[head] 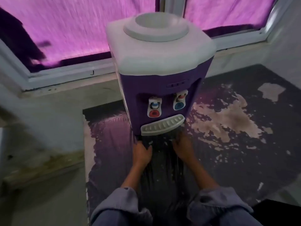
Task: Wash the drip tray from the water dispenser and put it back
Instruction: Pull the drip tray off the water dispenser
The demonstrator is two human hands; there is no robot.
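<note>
A purple water dispenser (161, 79) with a white top stands on a dark worn counter (228, 128). Its white slotted drip tray (162, 125) sits in place at the bottom front, below a red tap (154, 107) and a blue tap (180, 101). My left hand (141, 152) reaches to the dispenser's lower left corner just under the tray. My right hand (183, 148) lies just below the tray's right half. The fingertips of both hands are in shadow under the tray, so any grip is hidden. The picture is blurred.
A window with a pink curtain (65, 30) and a white frame (65, 74) runs behind the dispenser. The counter surface is peeling in pale patches (228, 121) on the right. A pale ledge (48, 101) lies to the left.
</note>
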